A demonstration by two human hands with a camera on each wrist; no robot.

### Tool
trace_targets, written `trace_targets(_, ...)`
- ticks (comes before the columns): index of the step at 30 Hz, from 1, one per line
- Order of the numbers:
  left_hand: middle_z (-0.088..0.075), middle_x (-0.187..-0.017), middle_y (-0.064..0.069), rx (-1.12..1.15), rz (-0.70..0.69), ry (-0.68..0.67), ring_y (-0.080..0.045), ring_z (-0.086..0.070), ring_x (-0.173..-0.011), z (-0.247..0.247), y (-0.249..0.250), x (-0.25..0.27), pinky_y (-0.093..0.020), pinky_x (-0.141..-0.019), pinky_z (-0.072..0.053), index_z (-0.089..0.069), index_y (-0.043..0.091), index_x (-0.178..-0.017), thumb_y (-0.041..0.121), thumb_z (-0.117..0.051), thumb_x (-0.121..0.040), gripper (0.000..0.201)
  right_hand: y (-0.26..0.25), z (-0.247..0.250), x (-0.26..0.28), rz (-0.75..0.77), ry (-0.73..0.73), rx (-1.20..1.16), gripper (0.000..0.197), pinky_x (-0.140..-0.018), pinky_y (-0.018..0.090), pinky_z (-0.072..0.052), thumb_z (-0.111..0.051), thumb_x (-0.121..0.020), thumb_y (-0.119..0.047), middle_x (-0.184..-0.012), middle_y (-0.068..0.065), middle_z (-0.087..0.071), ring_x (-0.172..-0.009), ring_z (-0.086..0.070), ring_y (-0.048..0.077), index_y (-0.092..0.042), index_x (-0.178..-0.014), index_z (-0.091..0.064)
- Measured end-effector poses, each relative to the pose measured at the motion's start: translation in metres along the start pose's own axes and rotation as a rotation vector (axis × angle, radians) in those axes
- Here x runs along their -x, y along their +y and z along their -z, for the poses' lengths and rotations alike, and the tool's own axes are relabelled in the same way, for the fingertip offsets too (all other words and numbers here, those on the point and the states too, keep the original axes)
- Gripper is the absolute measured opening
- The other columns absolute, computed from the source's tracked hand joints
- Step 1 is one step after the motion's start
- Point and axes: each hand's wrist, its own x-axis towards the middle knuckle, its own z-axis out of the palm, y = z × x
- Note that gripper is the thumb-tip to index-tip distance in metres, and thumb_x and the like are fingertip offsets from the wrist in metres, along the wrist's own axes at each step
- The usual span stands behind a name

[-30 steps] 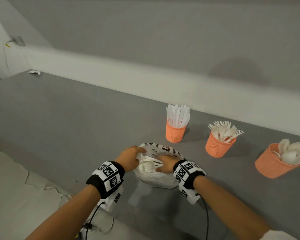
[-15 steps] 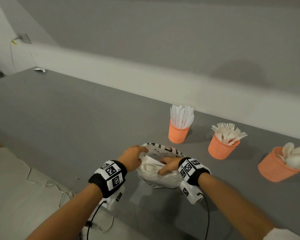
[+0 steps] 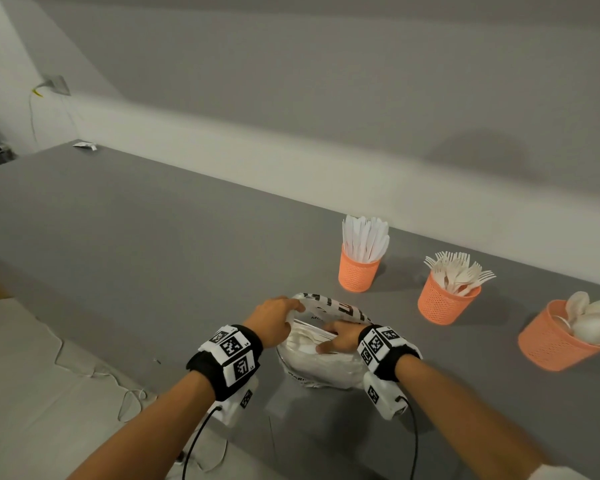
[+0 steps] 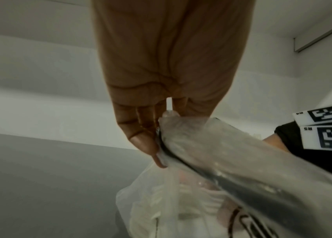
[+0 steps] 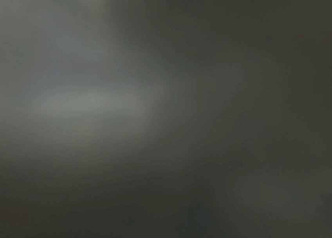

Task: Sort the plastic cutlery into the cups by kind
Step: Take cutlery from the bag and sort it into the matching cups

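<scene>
L hand (image 3: 272, 322) pinches the near-left rim of the plastic bag (image 3: 317, 367), holding its mouth up. R hand (image 3: 338, 337) is inside the mouth, on the cutlery; grip can't tell, wrist cam dark. Cutlery lies under R hand. Cups sit far-right: knife cup (image 3: 358, 271), fork cup (image 3: 444, 301), spoon cup (image 3: 551, 341); R arm nearer.

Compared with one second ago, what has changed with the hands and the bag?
Little has changed. The right hand has gone a bit deeper into the plastic bag, fingers among the white cutlery. The left hand still pinches the bag's rim and holds it open. The knife cup, fork cup and spoon cup stayed as they were on the table.
</scene>
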Motion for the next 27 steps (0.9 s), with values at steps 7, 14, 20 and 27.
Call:
trace_targets(7,-0.051,-0.132,-0.006,0.011,0.011,0.027,-0.025,-0.048,-0.122,0.002,0.001,-0.001,-0.032,-0.104,-0.038,-0.052,0.017,-0.127,-0.005,-0.043,-0.083,0.051,-0.004,-0.011,-0.001,0.072,0.127,-0.132,0.054,-0.102,0.031,-0.035,-0.053,-0.091,-0.041,-0.137,0.006,-0.05,-0.128,-0.045,0.025,-0.017,-0.137,-0.041)
trace_targets(14,-0.051,-0.132,-0.006,0.016,0.018,0.037,-0.023,-0.047,-0.123,0.002,0.002,0.0,-0.031,-0.104,-0.037,-0.052,0.017,-0.127,-0.005,-0.042,-0.083,0.05,-0.003,-0.019,0.002,0.141,0.185,-0.145,0.058,-0.105,0.032,-0.035,-0.06,-0.086,-0.038,-0.139,0.001,-0.047,-0.129,-0.043,0.023,-0.023,-0.138,-0.039)
trace_targets(20,-0.052,-0.132,-0.005,0.021,0.025,0.038,-0.023,-0.048,-0.122,0.002,-0.001,0.0,-0.029,-0.103,-0.037,-0.053,0.017,-0.126,-0.005,-0.042,-0.083,0.049,-0.007,-0.015,0.007,0.142,0.201,-0.155,0.055,-0.11,0.034,-0.029,-0.051,-0.093,-0.034,-0.145,0.002,-0.041,-0.134,-0.037,0.023,-0.023,-0.143,-0.031)
trace_targets(27,-0.051,-0.133,-0.006,0.021,0.055,0.065,-0.024,-0.049,-0.122,0.004,0.002,-0.003,-0.032,-0.103,-0.039,-0.052,0.016,-0.127,-0.005,-0.043,-0.084,0.049,-0.01,-0.01,0.016,0.165,0.224,-0.279,0.057,-0.105,0.029,-0.034,-0.057,-0.085,-0.023,-0.137,-0.001,-0.048,-0.128,-0.043,0.02,-0.024,-0.138,-0.038)
